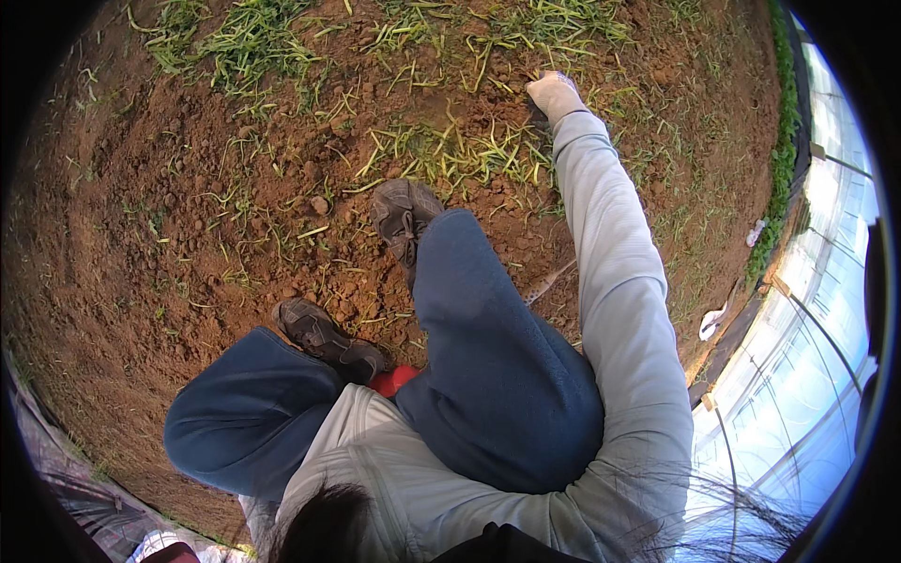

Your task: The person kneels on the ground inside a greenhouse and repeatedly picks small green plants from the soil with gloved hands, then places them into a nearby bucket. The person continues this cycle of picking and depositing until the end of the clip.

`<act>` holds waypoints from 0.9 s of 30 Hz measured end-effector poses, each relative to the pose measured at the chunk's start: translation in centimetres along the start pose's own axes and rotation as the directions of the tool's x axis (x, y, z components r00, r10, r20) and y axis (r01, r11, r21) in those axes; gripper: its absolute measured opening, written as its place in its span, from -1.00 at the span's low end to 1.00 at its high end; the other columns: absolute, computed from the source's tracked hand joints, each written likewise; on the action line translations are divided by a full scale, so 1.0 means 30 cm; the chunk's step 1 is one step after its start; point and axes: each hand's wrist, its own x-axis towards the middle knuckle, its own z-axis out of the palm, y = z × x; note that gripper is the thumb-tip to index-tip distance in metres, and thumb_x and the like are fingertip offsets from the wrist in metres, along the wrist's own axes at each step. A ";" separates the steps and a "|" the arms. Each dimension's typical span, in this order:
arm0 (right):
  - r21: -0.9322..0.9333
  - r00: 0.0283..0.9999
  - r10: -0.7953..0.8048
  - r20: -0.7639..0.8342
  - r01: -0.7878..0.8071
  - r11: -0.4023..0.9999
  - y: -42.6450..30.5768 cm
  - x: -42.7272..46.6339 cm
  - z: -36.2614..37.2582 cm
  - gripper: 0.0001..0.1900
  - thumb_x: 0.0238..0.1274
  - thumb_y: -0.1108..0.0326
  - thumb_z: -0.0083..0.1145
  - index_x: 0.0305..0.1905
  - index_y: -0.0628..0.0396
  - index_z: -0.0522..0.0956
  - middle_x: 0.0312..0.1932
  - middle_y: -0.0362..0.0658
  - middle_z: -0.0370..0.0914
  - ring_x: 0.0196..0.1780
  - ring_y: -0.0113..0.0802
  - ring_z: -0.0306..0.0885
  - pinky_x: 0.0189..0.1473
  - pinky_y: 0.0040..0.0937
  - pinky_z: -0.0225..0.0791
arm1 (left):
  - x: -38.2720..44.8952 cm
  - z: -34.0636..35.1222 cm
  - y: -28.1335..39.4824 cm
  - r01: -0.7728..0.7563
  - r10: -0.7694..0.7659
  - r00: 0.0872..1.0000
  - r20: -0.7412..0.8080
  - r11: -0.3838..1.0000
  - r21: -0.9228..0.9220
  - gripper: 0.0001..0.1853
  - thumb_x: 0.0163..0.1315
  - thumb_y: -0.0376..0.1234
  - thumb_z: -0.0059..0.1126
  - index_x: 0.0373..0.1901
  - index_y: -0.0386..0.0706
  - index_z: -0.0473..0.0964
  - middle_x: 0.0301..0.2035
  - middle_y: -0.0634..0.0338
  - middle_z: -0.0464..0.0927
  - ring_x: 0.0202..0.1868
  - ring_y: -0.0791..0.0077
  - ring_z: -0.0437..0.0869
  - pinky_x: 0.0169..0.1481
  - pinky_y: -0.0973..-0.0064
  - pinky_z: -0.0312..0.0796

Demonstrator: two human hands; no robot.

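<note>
My right hand (pixel 555 93), in a pale work glove with a dark patch at its edge, reaches far forward at the upper right. It is low over the brown soil, among cut green stalks and thin roots. Its fingers face away from me, so whether it holds something is hidden. Just nearer to me lies a loose strip of pale green cut stems (pixel 464 155). My left hand is out of view. Before me, beyond my shoes, are clods of soil (pixel 310 169) with scattered stalk pieces.
A leafy heap of cut greens (pixel 246 46) lies at the upper left. My brown shoes (pixel 401 211) stand on the soil, with a red object (pixel 394 380) under me. On the right run a green plant strip (pixel 785 134) and a plastic-film greenhouse wall (pixel 795 366).
</note>
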 end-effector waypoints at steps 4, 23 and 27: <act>0.622 0.989 -0.131 -0.069 0.145 0.769 0.108 0.000 0.044 -0.49 0.07 -0.02 0.19 0.01 0.14 0.57 -0.16 0.05 0.64 -0.08 0.03 0.58 -0.04 -0.18 0.42 | -0.281 -0.316 -0.276 0.325 -0.261 0.929 -0.264 0.914 0.242 -0.24 0.19 -0.11 0.21 0.36 -0.19 0.14 0.37 0.01 0.04 0.38 0.08 0.14 0.35 0.20 0.23; 0.276 0.702 -0.711 -0.036 0.691 0.668 -0.250 -0.694 0.168 -0.56 0.24 0.18 0.01 0.13 0.19 0.39 -0.11 0.08 0.52 -0.01 0.02 0.52 0.01 -0.21 0.42 | 0.804 -0.301 1.027 0.467 0.485 0.842 0.239 -0.430 -0.773 -0.62 0.40 -0.06 -0.13 -0.05 -0.17 0.42 -0.10 0.05 0.54 0.00 0.13 0.53 0.20 0.16 0.36; 0.626 0.639 -0.752 -0.160 0.655 0.424 -0.118 -0.687 0.173 -0.49 0.15 0.09 0.18 0.16 0.10 0.42 -0.01 0.02 0.47 0.04 -0.01 0.48 0.09 -0.22 0.37 | 0.927 -0.193 0.866 0.303 0.554 0.831 -0.045 -0.519 -0.800 -0.68 0.20 -0.21 0.19 -0.14 -0.19 0.40 -0.28 0.20 0.51 -0.12 0.26 0.53 0.15 0.17 0.40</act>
